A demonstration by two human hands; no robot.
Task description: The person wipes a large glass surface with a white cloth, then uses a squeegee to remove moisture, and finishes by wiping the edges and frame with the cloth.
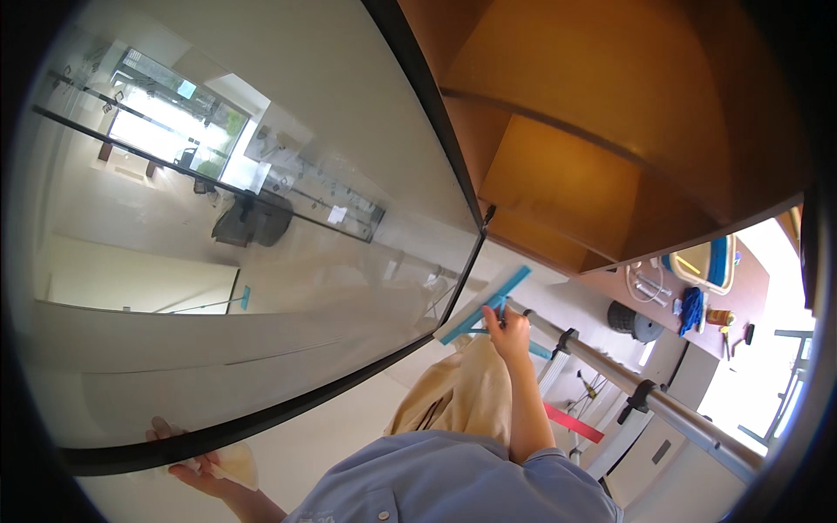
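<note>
My right hand [511,337] grips a blue window squeegee [513,284] in front of my beige trousers. Its long blade slants close to the lower corner of a glossy glass door panel [366,287] with a black frame [274,413]. At the lower left, my left hand [199,472] holds a pale yellow cloth [237,465] against the frame's edge. Some of its fingers are partly hidden behind that edge, and finger shapes show in the glass. Reflected in the panel are a bright window, a dark chair and a blue-headed tool.
An open wooden cabinet [562,163] rises beyond the panel. A metal pole [608,366] with black clamps runs along my right. Farther off, a table [749,281] carries a tub [703,274], a blue cloth [691,310] and tools. Near it is a black bin [637,321].
</note>
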